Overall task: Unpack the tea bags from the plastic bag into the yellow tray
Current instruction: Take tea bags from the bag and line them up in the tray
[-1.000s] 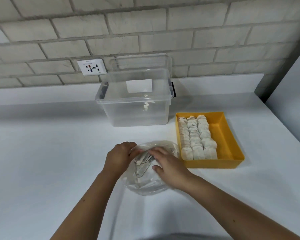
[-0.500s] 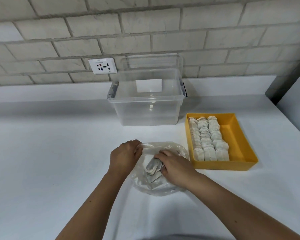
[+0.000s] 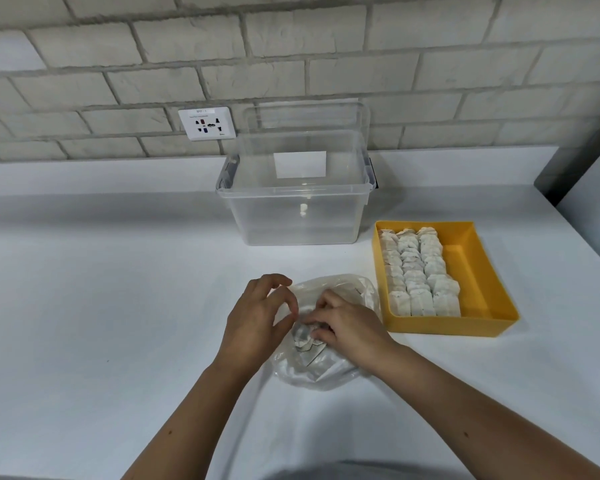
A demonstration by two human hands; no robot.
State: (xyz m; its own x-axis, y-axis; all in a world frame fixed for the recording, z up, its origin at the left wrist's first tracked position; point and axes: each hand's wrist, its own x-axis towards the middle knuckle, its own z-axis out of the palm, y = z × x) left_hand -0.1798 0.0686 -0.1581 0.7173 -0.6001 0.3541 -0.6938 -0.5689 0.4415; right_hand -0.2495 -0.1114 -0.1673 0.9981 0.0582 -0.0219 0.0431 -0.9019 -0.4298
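- We see two bare arms reach in from the bottom of the frame to the middle.
- The bag [image 3: 326, 372] is clear plastic. It lies on the white table [image 3: 101, 306], just below the middle of the frame.
- The right hand [image 3: 350, 327] is inside the mouth of the bag. Its fingers are curled tight on a bunch of tea bags [image 3: 303, 337] there.
- The left hand [image 3: 257, 317] is at the left edge of the bag. Its fingers and thumb are bent and touch the plastic. We cannot tell if they pinch it.
- The two hands are close, with the bunch between them.
- The yellow tray [image 3: 482, 271] sits at the right of the frame, just beside the bag.
- Three neat rows [image 3: 416, 271] of white tea bags fill the left part of the tray. The right part shows bare yellow floor.
- A clear box [image 3: 291, 216] with no lid on stands above the bag, near the wall, up and left of the tray.
- A white socket [image 3: 207, 123] is on the brick wall [image 3: 326, 46], left of the box.
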